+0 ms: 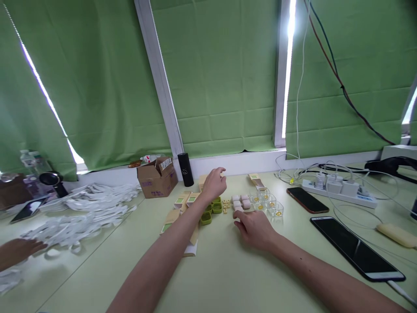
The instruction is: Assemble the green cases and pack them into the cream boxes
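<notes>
My left hand (215, 184) is stretched over the table behind the green boxes, fingers out and apart, with nothing seen in it. Just below it sit several small olive-green open boxes (206, 218), partly hidden by my forearm. My right hand (256, 228) rests low over the table, fingers bent but apart. Its index fingertip is at the front of a cluster of pale pink blocks (245, 204); whether it touches them is unclear. Small yellowish square pieces (225, 206) lie between the green boxes and the blocks. Clear cups with gold centres (270, 203) stand to the right.
Beige cards (181, 200) lie partly under my left forearm. A cardboard box (157, 177) and black cylinder (185, 169) stand behind. At right are two phones (355, 248), a power strip (340, 192) and cables. Another person's hand (22, 252) is by white straps (87, 208) at left.
</notes>
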Demonstrator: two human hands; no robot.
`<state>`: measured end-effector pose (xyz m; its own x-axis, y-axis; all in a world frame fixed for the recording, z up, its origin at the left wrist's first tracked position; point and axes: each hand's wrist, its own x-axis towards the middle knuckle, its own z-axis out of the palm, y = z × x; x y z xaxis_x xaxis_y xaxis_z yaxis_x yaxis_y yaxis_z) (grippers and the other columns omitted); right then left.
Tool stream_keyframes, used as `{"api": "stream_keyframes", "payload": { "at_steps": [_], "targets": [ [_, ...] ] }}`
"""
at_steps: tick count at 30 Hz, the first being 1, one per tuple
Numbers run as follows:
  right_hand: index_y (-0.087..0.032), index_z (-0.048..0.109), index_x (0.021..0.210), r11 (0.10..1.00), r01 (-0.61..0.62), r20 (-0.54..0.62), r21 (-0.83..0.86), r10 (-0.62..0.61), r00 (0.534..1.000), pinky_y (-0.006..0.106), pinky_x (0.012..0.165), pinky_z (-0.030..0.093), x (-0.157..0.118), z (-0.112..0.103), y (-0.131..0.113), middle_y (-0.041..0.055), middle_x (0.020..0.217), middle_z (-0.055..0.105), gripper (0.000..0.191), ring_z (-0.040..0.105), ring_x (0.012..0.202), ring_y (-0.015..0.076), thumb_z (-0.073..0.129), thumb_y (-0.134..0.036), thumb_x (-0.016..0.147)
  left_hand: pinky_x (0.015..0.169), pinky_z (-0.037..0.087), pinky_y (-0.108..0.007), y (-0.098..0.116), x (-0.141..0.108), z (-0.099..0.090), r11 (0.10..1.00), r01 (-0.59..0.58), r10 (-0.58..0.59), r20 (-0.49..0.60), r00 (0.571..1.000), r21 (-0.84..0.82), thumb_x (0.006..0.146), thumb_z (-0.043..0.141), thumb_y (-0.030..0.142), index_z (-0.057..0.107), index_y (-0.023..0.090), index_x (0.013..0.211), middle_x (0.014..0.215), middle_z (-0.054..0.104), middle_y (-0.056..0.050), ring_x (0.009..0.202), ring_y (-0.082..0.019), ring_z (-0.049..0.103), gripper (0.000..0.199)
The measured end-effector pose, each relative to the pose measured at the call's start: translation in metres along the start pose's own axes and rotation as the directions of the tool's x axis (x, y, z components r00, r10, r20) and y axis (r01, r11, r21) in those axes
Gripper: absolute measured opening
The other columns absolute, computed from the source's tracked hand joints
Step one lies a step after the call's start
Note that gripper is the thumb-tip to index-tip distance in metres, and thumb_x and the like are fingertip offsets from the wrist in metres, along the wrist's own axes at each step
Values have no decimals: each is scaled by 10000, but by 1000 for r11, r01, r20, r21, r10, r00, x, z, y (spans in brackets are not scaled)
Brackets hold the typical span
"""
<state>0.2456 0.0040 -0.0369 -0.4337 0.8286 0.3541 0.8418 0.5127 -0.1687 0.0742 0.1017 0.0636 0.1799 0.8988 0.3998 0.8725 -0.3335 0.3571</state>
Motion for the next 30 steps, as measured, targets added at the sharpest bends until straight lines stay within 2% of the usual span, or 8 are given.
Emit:
{"api": "stream_keyframes", "payload": {
  "at_steps": [3,5,8,11,16,20,30],
  "targets": [
    [-221,682,1042,999,37,24,-3,-37,999,301,602,263,-2,1,-5,68,907,807,125,723,752,226,575,-226,978,936,532,-340,-6,-36,-33,999,-41,40,-50,998,-6,1029,436,257,638,242,1274,1197,748,-61,1081,-230,689,318],
    [-214,679,965,998,69,45,-7,-69,997,302,594,244,-4,2,-9,67,891,801,106,720,737,218,573,-214,972,861,521,-342,-12,-62,-46,998,-49,52,-74,996,48,1002,465,248,699,248,1135,1046,775,-44,993,-239,698,269],
    [-208,659,874,995,102,68,-4,-102,992,303,581,216,-5,2,-13,54,844,790,123,716,716,209,577,-218,965,827,484,-360,-25,-94,-47,970,-57,61,-7,998,237,972,508,222,753,243,985,952,784,-51,918,-254,696,246],
    [-216,657,898,993,119,79,6,-119,990,298,578,219,-6,3,-12,40,843,784,100,718,724,209,578,-216,960,849,458,-393,-38,-114,-36,921,-111,80,97,992,372,926,575,184,771,229,866,887,779,-86,962,-294,677,210],
    [-227,680,948,992,126,101,26,-128,987,285,595,252,-6,3,-9,35,867,786,100,719,754,211,582,-207,946,851,452,-415,-52,-125,-24,868,-144,59,189,980,476,896,668,231,727,221,698,795,750,-113,971,-327,655,207],
    [-224,680,940,991,128,102,35,-131,986,287,593,249,-6,1,-9,34,871,787,108,720,756,213,574,-206,943,871,454,-432,-53,-127,-24,857,-171,79,204,976,485,874,690,227,729,218,703,814,751,-129,997,-341,642,176],
    [-227,689,926,988,135,99,71,-142,985,284,610,303,-5,2,-9,35,862,781,117,718,767,215,578,-192,943,843,449,-431,-49,-130,-12,842,-201,91,235,968,501,821,594,56,746,218,720,799,724,-138,1005,-342,626,244]
  ]
}}
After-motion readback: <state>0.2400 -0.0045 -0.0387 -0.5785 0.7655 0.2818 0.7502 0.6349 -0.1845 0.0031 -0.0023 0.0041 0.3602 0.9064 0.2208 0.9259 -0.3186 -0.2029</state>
